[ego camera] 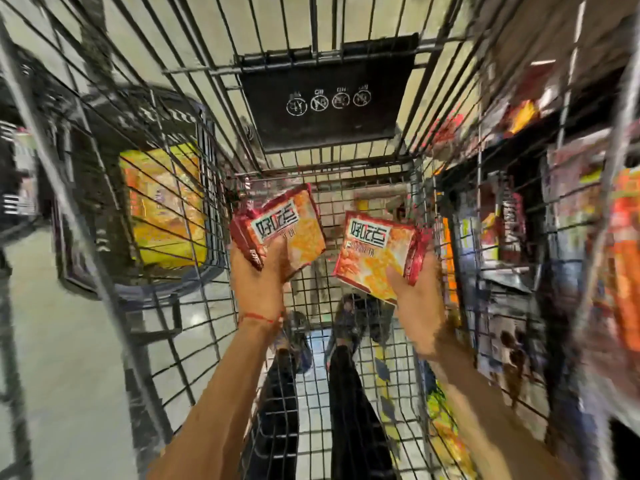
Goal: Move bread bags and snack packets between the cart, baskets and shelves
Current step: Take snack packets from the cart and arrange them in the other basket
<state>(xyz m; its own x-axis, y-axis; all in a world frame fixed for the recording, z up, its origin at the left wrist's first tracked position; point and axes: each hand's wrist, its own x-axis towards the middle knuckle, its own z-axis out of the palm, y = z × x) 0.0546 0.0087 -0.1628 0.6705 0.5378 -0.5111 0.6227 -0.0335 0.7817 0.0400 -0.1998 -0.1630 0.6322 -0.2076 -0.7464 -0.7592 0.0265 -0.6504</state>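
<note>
Both my hands reach down inside a wire shopping cart (194, 341). My left hand (258, 275) grips a stack of red and orange snack packets (282, 225) by its lower edge. My right hand (414, 296) holds a second, matching stack of snack packets (375, 251) from below. Both stacks hang above the cart's mesh floor (311, 289), a hand's width apart. White block lettering shows on the top packet of each stack.
A dark basket (145, 271) with a yellow snack packet (162, 206) in it stands outside the cart on the left. Shelves of packaged goods (568, 220) run along the right. A black seat flap (325, 95) hangs at the cart's far end. My feet show through the mesh.
</note>
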